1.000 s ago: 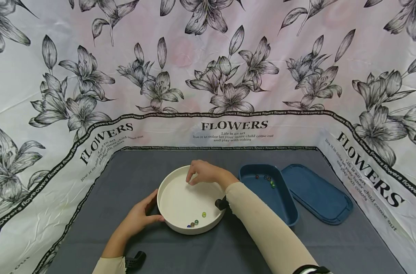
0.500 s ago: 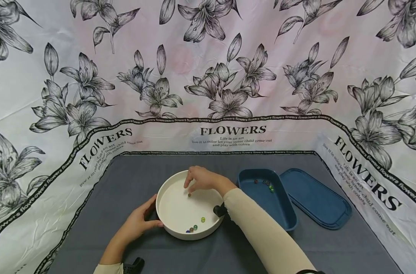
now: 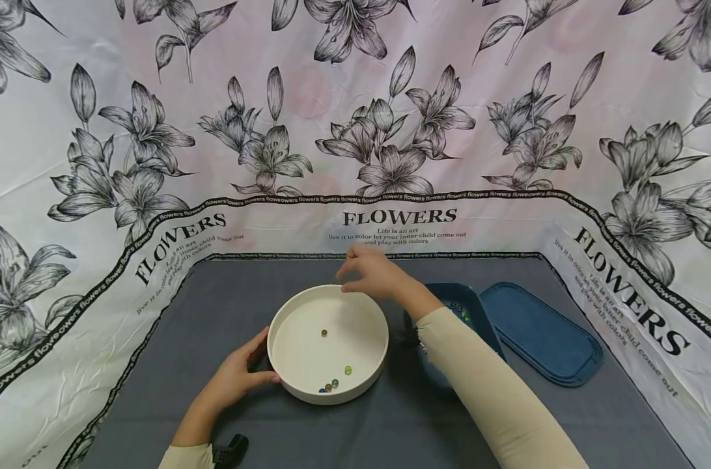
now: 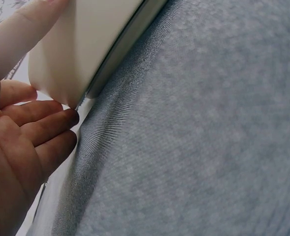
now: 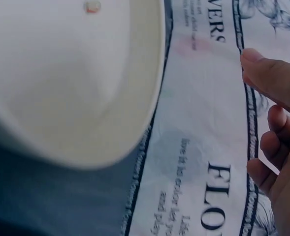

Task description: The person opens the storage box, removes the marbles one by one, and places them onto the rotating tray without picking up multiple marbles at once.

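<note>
A round, shallow cream-white dish (image 3: 297, 319) stands on the grey cloth. A small brown marble (image 3: 324, 333) lies alone near its middle. Towards the front wall are a yellow-green marble (image 3: 348, 370) and a little row of green, brown and blue marbles (image 3: 329, 388). My left hand (image 3: 238, 370) rests against the dish's left side, its straight thumb and relaxed fingers touching the outer wall. Beyond the dish's back rim, my right hand (image 3: 372, 272) is raised in the air, holding nothing. The right wrist view shows its thumb extended and fingers (image 5: 274, 147) loosely bent.
Right of the dish sits a deep blue box (image 3: 490, 326) with several marbles inside, partly hidden by my right forearm. A matching blue lid (image 3: 543, 335) lies flat beside it. Behind the grey cloth (image 3: 215, 293) rises a white flower-printed sheet (image 3: 308, 228).
My right hand has left the brown marble in the middle of the dish and moved up, back and right past the rim. The left hand stays against the dish.
</note>
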`<state>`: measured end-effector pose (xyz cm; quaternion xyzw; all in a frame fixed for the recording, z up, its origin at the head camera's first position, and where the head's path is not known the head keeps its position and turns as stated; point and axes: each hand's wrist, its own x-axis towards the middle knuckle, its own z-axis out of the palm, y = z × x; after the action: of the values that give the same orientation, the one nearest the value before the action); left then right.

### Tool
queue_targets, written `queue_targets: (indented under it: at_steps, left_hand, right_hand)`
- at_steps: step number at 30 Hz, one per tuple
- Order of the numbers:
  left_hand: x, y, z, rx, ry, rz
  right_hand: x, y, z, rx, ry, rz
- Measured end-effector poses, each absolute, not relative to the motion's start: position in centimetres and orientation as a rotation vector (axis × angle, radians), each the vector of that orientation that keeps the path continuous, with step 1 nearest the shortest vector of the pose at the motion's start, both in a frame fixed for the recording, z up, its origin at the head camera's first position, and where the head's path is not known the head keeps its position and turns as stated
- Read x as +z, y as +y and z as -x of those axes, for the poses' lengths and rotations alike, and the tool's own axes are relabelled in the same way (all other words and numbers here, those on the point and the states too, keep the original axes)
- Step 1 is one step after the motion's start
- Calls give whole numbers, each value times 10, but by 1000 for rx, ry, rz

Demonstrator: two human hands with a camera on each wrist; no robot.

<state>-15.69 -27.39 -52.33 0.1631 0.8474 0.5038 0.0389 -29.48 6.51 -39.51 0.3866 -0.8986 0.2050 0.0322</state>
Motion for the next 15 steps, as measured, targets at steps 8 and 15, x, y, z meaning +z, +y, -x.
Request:
queue_targets:
  at_steps: [8, 15]
  left_hand:
    - [-524, -274, 156, 1515, 2606, -460]
    - [-524, -274, 157, 1521, 2607, -460]
  right_hand:
    - [-388, 106, 295, 620, -2714, -1099]
    - [-387, 145, 296, 644, -2713, -998]
